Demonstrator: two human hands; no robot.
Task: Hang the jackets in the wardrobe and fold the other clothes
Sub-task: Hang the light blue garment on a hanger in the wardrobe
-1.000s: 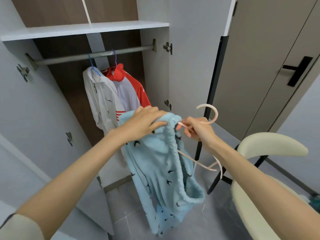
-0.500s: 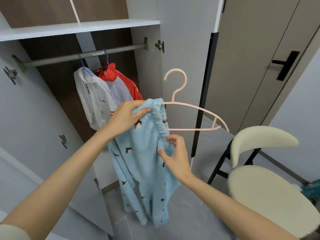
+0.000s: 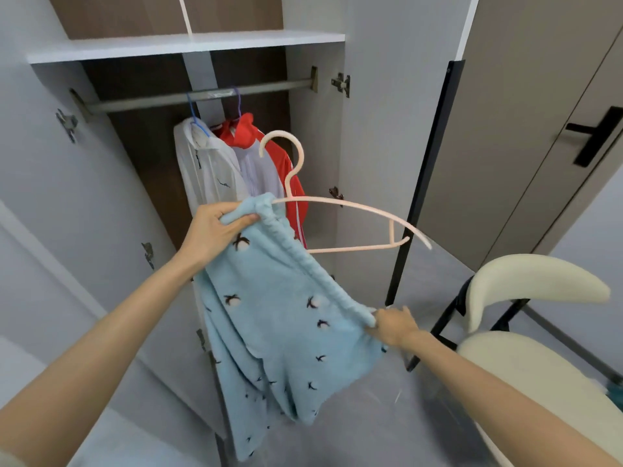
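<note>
A light blue fleece garment point(image 3: 279, 328) with small dark bird prints hangs in front of the open wardrobe. My left hand point(image 3: 215, 230) grips its upper corner, where one end of a pale pink hanger point(image 3: 340, 205) is tucked into the fabric. My right hand point(image 3: 392, 323) pinches the ribbed edge lower right, stretching it diagonally. The hanger's hook points up and its right arm sticks out bare. On the wardrobe rail point(image 3: 199, 96) hang a white jacket point(image 3: 205, 173) and a red and white jacket point(image 3: 269, 163).
The wardrobe's white shelf point(image 3: 185, 45) runs above the rail, with open doors at both sides. A cream chair point(image 3: 526, 332) with black legs stands at the right. Behind it are beige closet doors with a black handle point(image 3: 596, 136). The floor is grey tile.
My right hand let go of the hanger, took the garment's ribbed edge and pulled it down to the right. The hanger came upright, one end inside the fabric by my left hand.
</note>
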